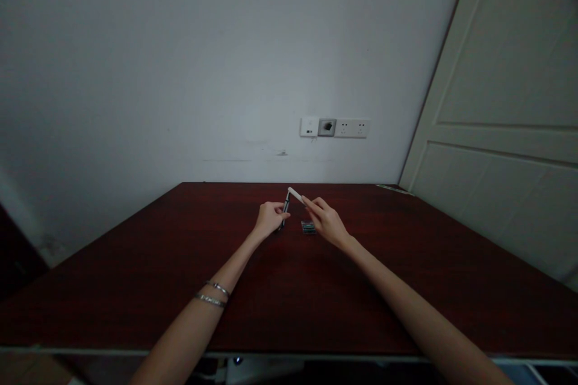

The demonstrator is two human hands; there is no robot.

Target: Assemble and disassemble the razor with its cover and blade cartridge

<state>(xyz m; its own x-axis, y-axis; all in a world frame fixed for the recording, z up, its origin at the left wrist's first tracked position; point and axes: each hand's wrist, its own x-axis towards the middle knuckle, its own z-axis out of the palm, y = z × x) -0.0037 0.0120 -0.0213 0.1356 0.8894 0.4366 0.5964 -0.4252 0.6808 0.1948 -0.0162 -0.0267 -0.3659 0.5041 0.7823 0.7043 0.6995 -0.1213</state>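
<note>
My left hand is closed round a thin dark pen-like stick, held nearly upright over the dark red table. My right hand pinches a short white cap-like piece, whose end nearly meets the top of the dark stick. A small dark flat box lies on the table just under my right hand. Two thin bracelets sit on my left forearm.
A white wall rises behind the table, with a row of sockets and a dark plug in it. A pale door stands at the right. The table's light front edge runs across the bottom.
</note>
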